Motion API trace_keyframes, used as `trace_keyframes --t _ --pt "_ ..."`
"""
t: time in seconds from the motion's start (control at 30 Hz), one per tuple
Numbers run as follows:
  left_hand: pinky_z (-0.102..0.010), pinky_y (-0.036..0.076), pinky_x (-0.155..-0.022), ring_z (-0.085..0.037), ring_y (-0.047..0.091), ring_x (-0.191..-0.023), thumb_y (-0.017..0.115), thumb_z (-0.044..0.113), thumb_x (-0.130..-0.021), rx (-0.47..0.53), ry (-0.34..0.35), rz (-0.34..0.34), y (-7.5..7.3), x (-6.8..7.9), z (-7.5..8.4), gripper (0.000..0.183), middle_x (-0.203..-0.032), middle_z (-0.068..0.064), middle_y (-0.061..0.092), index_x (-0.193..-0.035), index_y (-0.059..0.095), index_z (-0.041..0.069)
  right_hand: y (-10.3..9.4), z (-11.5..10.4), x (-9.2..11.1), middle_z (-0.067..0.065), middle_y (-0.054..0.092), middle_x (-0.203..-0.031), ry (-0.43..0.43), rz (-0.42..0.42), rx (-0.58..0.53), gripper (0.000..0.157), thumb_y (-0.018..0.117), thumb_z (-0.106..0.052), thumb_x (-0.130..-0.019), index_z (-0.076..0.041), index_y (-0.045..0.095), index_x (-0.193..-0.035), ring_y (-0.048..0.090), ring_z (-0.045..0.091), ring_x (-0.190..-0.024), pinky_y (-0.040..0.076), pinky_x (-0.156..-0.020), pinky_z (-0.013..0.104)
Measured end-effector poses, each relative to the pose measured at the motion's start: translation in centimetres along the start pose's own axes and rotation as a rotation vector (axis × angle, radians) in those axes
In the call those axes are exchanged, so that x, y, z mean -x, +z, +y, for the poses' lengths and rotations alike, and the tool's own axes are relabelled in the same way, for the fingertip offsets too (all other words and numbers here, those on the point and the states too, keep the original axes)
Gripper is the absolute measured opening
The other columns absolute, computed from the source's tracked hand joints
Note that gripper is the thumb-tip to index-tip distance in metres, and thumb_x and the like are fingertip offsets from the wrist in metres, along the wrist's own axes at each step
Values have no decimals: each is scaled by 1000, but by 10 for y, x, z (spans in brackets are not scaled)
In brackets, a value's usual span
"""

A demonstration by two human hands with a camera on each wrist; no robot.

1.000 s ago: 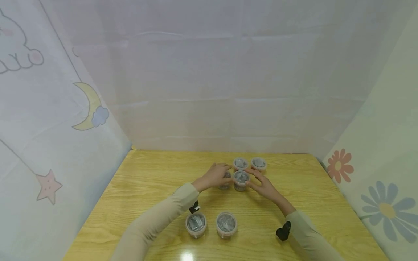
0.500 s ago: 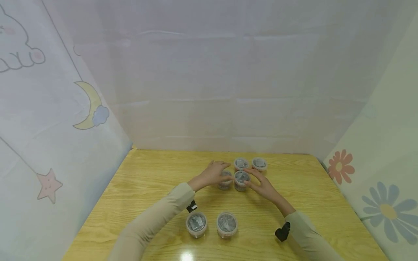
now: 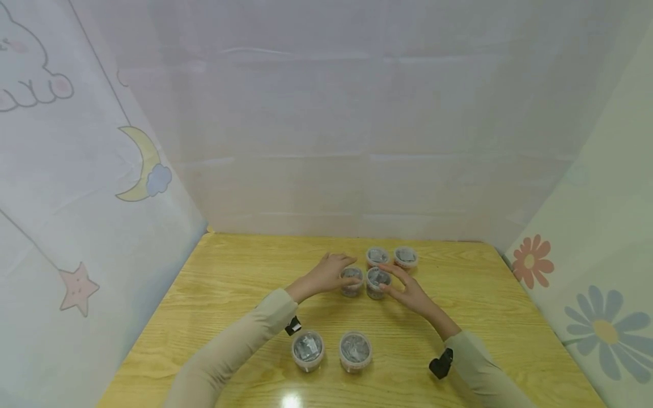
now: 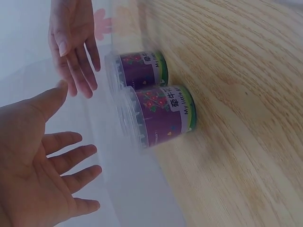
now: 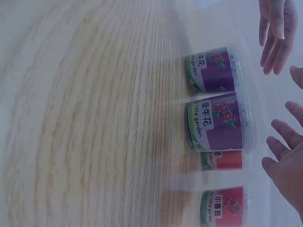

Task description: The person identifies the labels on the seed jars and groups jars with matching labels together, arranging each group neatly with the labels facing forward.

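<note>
Two clear-lidded plastic tubs with purple labels stand side by side on the table, a small gap between them. My left hand (image 3: 323, 276) hovers by the left purple tub (image 4: 163, 116), its fingers spread and apart from it in the left wrist view. Beside the right purple tub (image 5: 218, 123) is my right hand (image 3: 410, 292), fingers extended, held off the tub in the right wrist view. Neither hand holds anything. Dark printed pictures of red flowers and "My little garden" lettering mark the purple labels. Through the lids, greyish packets show.
Behind stand two red-labelled tubs, the left one (image 3: 377, 256) and the right one (image 3: 405, 257). Nearer the front edge are two more tubs, one left (image 3: 308, 351) and one right (image 3: 355, 352). The wooden table (image 3: 245, 260) meets hanging cloth walls at the back and sides.
My left hand has drawn leftward off the left purple tub, uncovering more of it. My right hand has shifted only slightly. The tubs stay in place.
</note>
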State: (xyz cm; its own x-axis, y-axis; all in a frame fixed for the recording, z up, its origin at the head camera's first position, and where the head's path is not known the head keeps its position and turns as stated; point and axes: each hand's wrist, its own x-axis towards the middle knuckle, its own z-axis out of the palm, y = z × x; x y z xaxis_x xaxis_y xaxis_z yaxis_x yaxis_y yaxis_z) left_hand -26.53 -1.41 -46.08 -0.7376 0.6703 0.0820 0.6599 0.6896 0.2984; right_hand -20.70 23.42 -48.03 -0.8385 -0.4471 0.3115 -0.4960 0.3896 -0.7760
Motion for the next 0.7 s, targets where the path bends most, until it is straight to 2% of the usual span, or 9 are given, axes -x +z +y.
trace_keyframes --t 0.2,0.37,0.6,0.7 --pt "-57 16 -111 -22 40 -131 55 50 -88 27 -9 -9 3 7 -3 65 -140 -4 46 -141 41 15 3 -1 0 34 34 -138 -61 -13 -20 49 56 0 -90 12 38 -134 31 49 -127 27 -98 67" --pt "-54 13 -112 -22 37 -132 57 49 -88 47 -28 -22 4 11 -3 66 -141 -4 45 -141 40 13 5 0 1 35 34 -137 -92 -33 -43 49 55 4 -90 11 37 -135 30 49 -127 27 -97 67" --pt "-51 20 -112 -21 39 -131 55 49 -89 38 -14 -25 2 17 -1 64 -141 -4 45 -141 41 15 6 -2 1 32 36 -138 -97 -47 -56 50 54 6 -90 11 36 -136 31 49 -127 27 -98 68" --pt "-47 27 -110 -23 41 -130 55 48 -89 66 9 -10 2 20 -2 64 -140 -5 46 -140 42 13 6 -4 1 32 36 -138 -100 -46 -54 49 54 6 -90 11 36 -136 32 49 -126 28 -97 68"
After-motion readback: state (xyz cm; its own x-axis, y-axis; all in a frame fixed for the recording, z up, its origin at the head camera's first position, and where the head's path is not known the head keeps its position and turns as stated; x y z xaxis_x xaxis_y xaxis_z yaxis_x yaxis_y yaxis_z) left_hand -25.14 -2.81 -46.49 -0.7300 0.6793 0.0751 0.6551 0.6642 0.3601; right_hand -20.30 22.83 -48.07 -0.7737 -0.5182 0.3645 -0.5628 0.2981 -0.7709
